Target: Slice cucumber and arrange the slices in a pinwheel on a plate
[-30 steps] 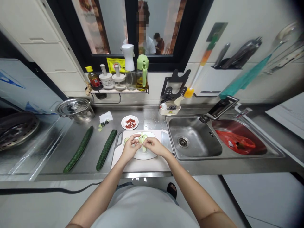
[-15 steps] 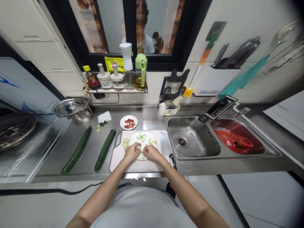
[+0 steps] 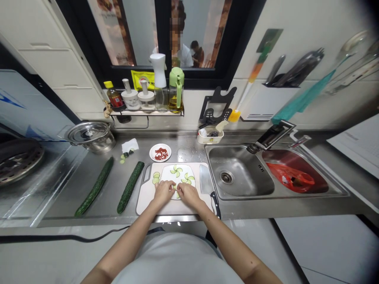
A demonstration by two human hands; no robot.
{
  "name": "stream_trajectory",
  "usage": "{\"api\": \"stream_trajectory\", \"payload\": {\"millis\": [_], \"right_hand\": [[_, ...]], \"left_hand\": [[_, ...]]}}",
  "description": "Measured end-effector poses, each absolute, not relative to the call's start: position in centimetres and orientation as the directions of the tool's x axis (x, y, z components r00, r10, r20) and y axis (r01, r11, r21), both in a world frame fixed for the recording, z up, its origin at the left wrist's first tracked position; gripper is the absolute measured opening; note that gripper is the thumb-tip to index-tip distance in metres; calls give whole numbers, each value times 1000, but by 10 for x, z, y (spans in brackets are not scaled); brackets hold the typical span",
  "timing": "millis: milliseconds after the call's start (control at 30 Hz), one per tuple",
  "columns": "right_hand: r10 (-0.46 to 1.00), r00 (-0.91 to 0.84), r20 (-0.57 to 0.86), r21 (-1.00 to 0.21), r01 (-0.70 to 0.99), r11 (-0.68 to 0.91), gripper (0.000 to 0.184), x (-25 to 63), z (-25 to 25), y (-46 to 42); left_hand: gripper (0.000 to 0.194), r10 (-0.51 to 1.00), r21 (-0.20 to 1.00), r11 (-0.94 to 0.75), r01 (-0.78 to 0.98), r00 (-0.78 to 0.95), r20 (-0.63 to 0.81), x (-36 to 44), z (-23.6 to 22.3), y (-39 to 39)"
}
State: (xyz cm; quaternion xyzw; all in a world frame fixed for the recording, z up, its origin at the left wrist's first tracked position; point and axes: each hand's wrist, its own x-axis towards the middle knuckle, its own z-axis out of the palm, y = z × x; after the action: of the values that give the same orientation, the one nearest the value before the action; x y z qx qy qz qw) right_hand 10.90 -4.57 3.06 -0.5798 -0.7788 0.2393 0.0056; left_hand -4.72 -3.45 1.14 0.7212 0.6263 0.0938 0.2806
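Cucumber slices [image 3: 178,195] lie on white plate [image 3: 167,176] between left hand [image 3: 164,192] and right hand [image 3: 188,194]. Whether either grip is closed cannot be told.

Lidded pot [image 3: 93,137] left, double sink [image 3: 281,195] right

Under a dark-framed window [image 3: 164,35], a shelf [image 3: 148,113] carries a yellow-capped bottle [image 3: 114,96], two white-lidded jars [image 3: 130,99], a white-topped sprayer [image 3: 159,75] and a green-lidded oil jug [image 3: 176,92]. A red plastic bag [image 3: 291,179] lies in the sink's right basin [image 3: 291,157]; the tap [image 3: 270,138] leans toward the left. A brush [image 3: 252,80] and a teal cloth [image 3: 304,98] hang either side of a knife rack [image 3: 268,101].
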Motion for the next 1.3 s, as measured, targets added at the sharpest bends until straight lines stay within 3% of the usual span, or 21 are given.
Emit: {"api": "stream_trajectory", "payload": {"millis": [333,1300], "right_hand": [[881,-409,-240,-294,895,335,32,110,24,-53],[874,-415,-253,-159,909,385,35,100,28,-57]], "left_hand": [[24,966,519,-61,853,182,-185,-47,11,-38],[27,970,525,24,851,108,-219,-36,25,-46]]}}
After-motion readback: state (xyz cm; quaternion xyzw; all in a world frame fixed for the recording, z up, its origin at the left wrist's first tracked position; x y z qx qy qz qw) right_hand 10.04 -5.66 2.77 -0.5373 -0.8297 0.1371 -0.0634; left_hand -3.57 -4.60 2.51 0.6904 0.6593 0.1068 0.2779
